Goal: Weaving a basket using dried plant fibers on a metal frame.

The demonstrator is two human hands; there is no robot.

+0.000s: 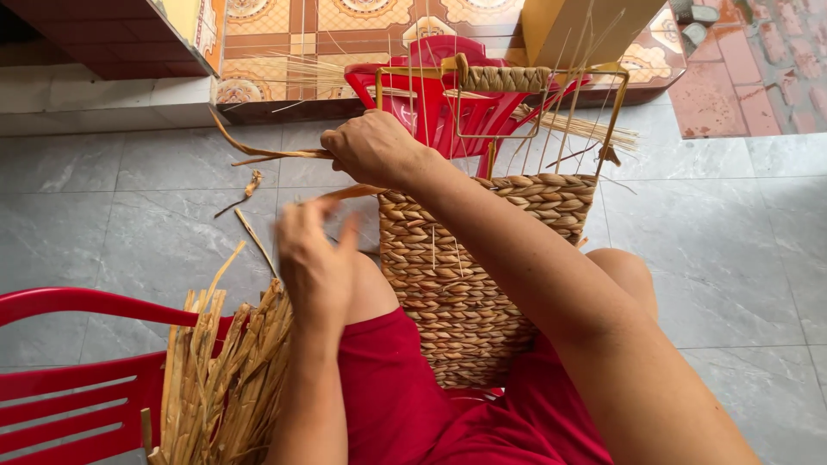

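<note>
Slats of a red plastic chair [60, 379] fill the lower left corner, and a bundle of dried straw-coloured fibre strips [226, 370] leans against it, its ends fanned upward. Just right of that bundle the left hand [317, 263] is raised beside the basket's left edge, blurred, with the fingers loosely together and pointing up; whether they pinch anything cannot be told. Scraps of dried fibre [251, 184] lie on the grey tiled floor [129, 224] behind it. Higher up, the right hand [372, 146] is curled into a closed grip on a long dried strand [267, 153], which runs out to the left from the fist, while a second piece of strand [357, 191] passes below the hand toward the basket's upper left corner. The half-woven basket [465, 275] stands between the person's knees, held against red shorts [413, 405], its braided wall finished up to about the level of the right forearm. Above the weave a yellow metal frame [616, 112] rises bare, with thin pale stakes [568, 103] standing in it and a wrapped handle [504, 77] across its top. Behind the frame sits a second red plastic chair [439, 86], and beyond it a patterned orange tile wall [284, 34]. No packages, labels or signs can be made out.
</note>
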